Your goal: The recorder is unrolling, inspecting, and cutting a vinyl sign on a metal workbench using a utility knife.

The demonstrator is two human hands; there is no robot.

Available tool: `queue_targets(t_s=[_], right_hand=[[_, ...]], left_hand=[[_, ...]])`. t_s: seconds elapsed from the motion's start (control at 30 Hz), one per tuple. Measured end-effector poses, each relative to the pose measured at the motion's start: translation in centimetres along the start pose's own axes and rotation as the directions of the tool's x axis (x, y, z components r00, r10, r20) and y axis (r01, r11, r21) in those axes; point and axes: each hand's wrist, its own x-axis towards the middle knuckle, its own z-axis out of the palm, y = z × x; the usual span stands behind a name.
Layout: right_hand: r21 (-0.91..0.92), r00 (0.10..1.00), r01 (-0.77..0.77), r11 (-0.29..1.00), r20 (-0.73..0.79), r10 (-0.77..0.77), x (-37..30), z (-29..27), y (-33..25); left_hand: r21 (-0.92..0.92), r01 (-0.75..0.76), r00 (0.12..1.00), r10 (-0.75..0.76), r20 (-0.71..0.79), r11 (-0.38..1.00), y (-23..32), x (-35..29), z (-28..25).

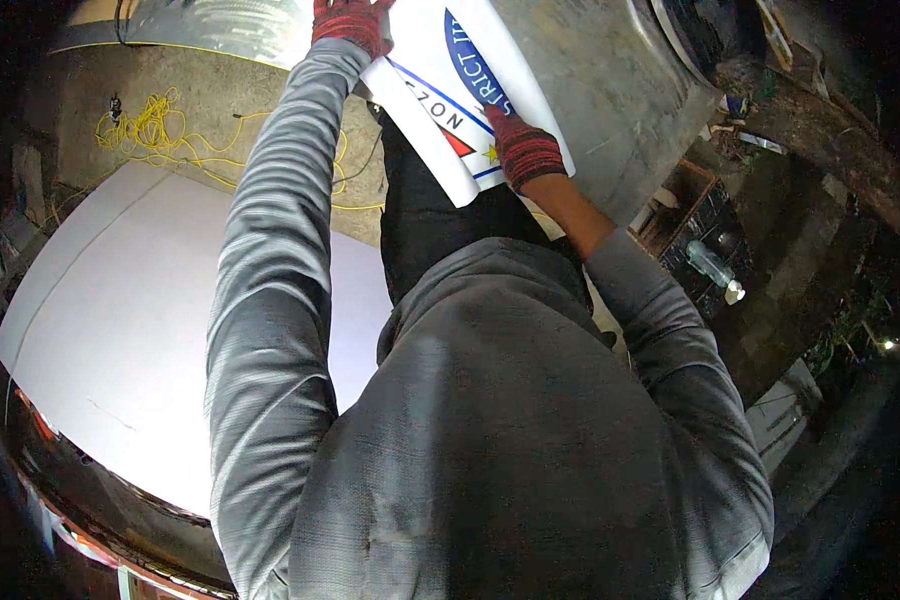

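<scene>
A white printed sheet [430, 105] with dark lettering, blue stripes and a blue rounded shape lies over the near edge of a grey metal surface [610, 90]. Its left side curls up into a loose roll. At the top edge my left hand [350, 25], in a red knit glove, has its fingers apart beside the sheet's curled edge; the picture cuts off their tips. My right hand [525, 150], in a matching glove, rests on the sheet's lower right part with fingers bunched on it. Those fingertips are partly hidden.
A large white panel [140, 320] lies to the left. Tangled yellow cord [160, 125] runs over the concrete floor. On the right, a clear plastic bottle [710, 265] lies by a dark crate [685, 215], and a timber beam [820, 140] stretches behind. A shiny metal sheet [230, 30] is at upper left.
</scene>
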Motion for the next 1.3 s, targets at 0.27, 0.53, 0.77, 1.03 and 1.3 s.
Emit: queue_targets(t_s=[0.27,0.53,0.77,1.03,1.3], right_hand=[[-0.008,1.000,0.024,1.000,0.003,-0.024,-0.3,0.4,0.3],[-0.038,0.998,-0.014,0.999,0.064,0.016,-1.0,-0.4,0.5],[0.014,1.000,0.010,1.000,-0.023,-0.010,-1.4,1.6,2.3],[0.060,1.000,-0.028,0.998,-0.001,0.028,-2.3,1.7,3.3],[0.042,0.997,0.016,0.999,0.077,-0.019,-1.8,2.5,3.2]], left_hand=[[-0.540,-0.390,0.917,0.261,-0.302,0.746,-2.6,-1.3,1.3],[-0.066,0.077,0.980,-0.063,0.188,0.995,0.7,-0.9,-2.5],[-0.123,-0.112,0.943,0.066,-0.327,0.986,0.7,-1.9,-0.7],[-0.042,0.055,0.988,-0.048,0.146,0.998,1.3,-0.1,-1.8],[-0.393,-0.184,0.918,0.014,-0.396,0.901,-5.5,3.8,12.8]])
